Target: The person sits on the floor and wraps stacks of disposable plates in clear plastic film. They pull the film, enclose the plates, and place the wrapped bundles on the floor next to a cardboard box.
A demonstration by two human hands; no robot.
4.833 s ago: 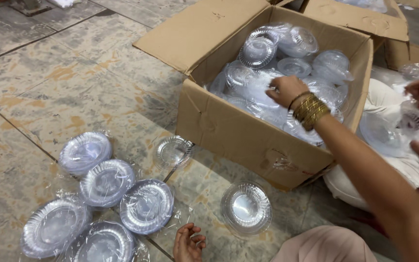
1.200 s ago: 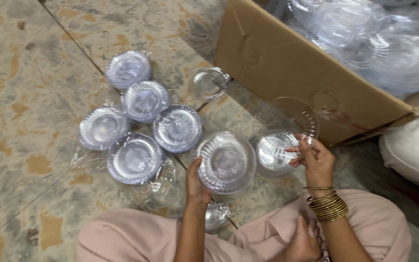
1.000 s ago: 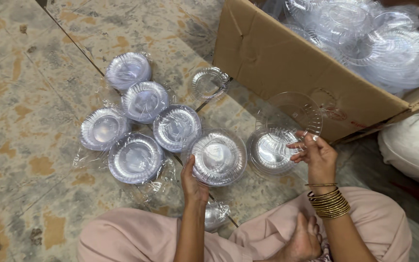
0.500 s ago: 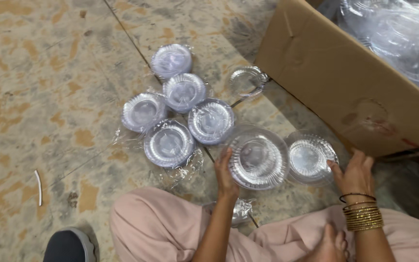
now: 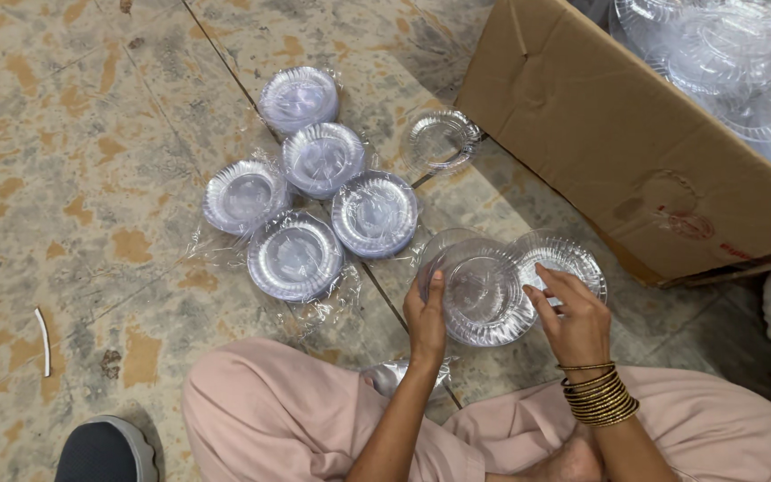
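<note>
Gripping a clear plastic plate stack [image 5: 484,299] at its left edge, the left hand [image 5: 426,321] curls closed — right hand [image 5: 573,321] fingers spread loosely over its right edge, above the floor [image 5: 91,107].

Five wrapped plate stacks [image 5: 297,98], one loose plate [image 5: 440,139], one cardboard box [image 5: 635,152], two hands [image 5: 425,323].

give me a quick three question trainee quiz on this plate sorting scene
1. True or false: the left hand holds a stack of clear plates.
2. How many wrapped plate stacks lie on the floor? A) three B) five C) eight
3. What does the right hand touch?

Key
1. True
2. B
3. The loose clear plate beside the held stack, in front of the cardboard box.
</note>
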